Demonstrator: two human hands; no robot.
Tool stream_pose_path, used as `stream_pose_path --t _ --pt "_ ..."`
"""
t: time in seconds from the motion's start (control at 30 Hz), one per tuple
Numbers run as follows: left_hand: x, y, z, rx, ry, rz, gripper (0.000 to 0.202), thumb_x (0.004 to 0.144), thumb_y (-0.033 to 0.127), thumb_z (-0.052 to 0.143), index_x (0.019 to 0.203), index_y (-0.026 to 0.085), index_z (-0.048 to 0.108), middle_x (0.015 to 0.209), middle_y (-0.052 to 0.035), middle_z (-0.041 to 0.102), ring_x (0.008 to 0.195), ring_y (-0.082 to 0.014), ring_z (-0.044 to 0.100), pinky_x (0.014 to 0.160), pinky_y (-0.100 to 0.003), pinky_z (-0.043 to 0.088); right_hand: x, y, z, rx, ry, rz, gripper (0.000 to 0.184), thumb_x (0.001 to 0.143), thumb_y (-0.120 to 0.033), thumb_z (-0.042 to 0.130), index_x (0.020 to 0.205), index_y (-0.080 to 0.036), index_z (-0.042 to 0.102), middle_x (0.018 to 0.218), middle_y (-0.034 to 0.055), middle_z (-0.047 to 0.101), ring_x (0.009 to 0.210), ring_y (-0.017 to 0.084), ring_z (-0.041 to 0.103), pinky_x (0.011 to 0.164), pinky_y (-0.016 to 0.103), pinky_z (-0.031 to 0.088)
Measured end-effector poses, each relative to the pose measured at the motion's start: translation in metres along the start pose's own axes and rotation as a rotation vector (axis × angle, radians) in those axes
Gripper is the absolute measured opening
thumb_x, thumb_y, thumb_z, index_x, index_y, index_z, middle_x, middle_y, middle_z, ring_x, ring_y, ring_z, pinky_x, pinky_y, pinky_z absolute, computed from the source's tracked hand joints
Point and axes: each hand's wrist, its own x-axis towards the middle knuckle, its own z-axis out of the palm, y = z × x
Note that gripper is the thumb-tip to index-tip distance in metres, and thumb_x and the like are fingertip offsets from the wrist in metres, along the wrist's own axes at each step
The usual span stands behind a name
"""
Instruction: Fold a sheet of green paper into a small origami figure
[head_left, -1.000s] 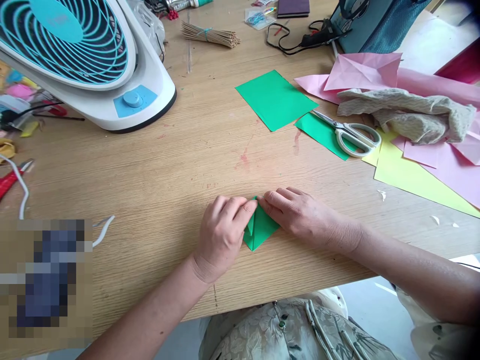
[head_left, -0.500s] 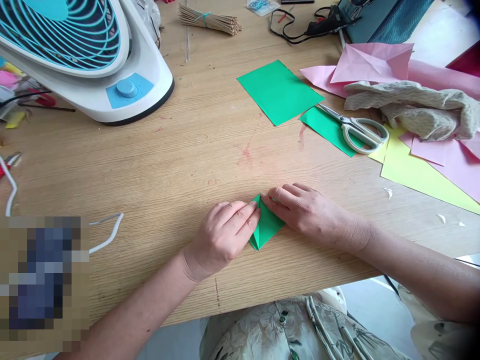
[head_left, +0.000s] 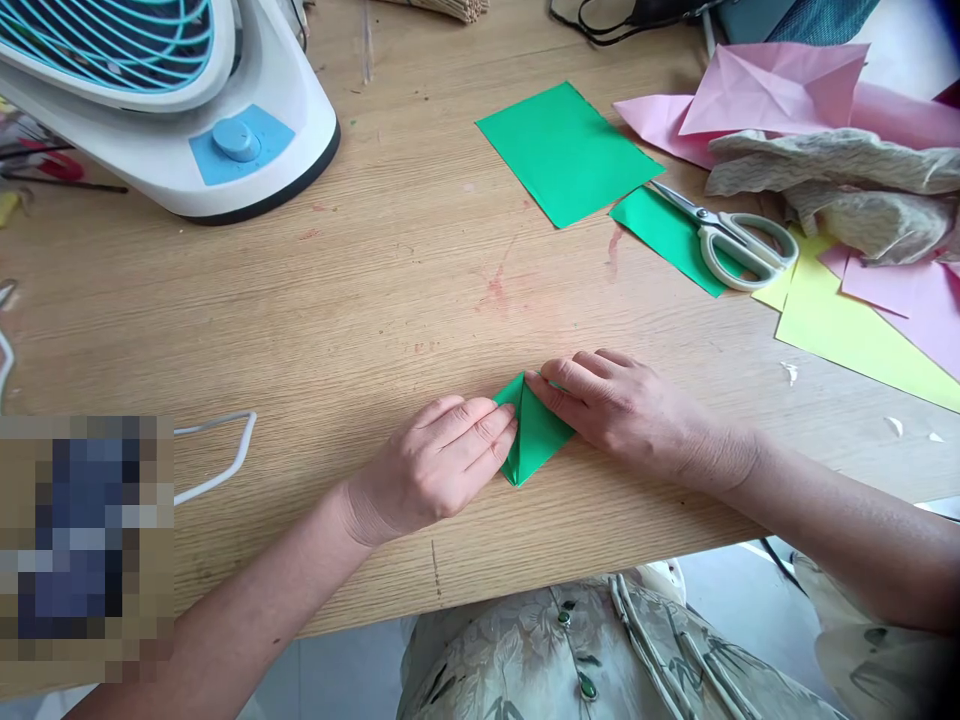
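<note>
A small folded piece of green paper [head_left: 538, 438] lies on the table near its front edge, creased down the middle with a point at the bottom. From the left, my left hand [head_left: 442, 455] presses its closed fingers onto the paper's left flap, hiding part of it. My right hand [head_left: 619, 410] grips the paper's upper right edge, the fingertips near its top corner and the thumb side hidden below. Both hands rest low against the tabletop.
A fan [head_left: 262, 120] stands at the back left. Toward the back right lie a green sheet [head_left: 566, 155], scissors [head_left: 742, 245] on another green piece, yellow paper [head_left: 855, 335], pink paper [head_left: 780, 90] and a crumpled grey cloth [head_left: 862, 190]. A white wire frame [head_left: 244, 445] sits at left.
My left fingers have shifted slightly left on the green paper, and more of its centre crease shows. The camera view has tilted down a little.
</note>
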Motion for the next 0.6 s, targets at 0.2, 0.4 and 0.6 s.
stream_pose_path --t 0.2,0.4,0.6 --pt "0.0009 -0.0025 -0.0030 0.060 -0.035 0.053 0.022 0.098 0.008 0.055 0.111 0.013 0.071 0.112 -0.0127 0.079 0.103 -0.0248 0.075 0.083 -0.038 0.061 -0.0003 -0.0016 -0.0024 -0.039 -0.020 -0.018 0.032 0.105 -0.011 0.037 0.109 -0.007 0.068 0.105 0.0144 0.065 0.076 0.021 0.048 0.064 0.038 0.036" --pt "0.0000 -0.0028 -0.0048 0.082 -0.099 0.088 0.025 0.100 0.010 0.051 0.116 0.015 0.070 0.118 -0.0109 0.077 0.112 -0.0227 0.073 0.092 -0.036 0.061 -0.0011 -0.0015 -0.0020 -0.051 -0.041 -0.016 0.031 0.105 -0.012 0.037 0.107 -0.009 0.067 0.108 0.0137 0.065 0.076 0.021 0.047 0.064 0.038 0.036" --pt "-0.0008 -0.0023 -0.0036 0.009 -0.074 0.086 0.022 0.099 0.008 0.055 0.116 0.008 0.068 0.119 -0.0138 0.077 0.114 -0.0252 0.073 0.096 -0.037 0.063 -0.0019 -0.0002 -0.0020 -0.050 -0.027 -0.018 0.030 0.105 -0.012 0.038 0.110 -0.009 0.067 0.109 0.0136 0.066 0.077 0.021 0.047 0.065 0.037 0.038"
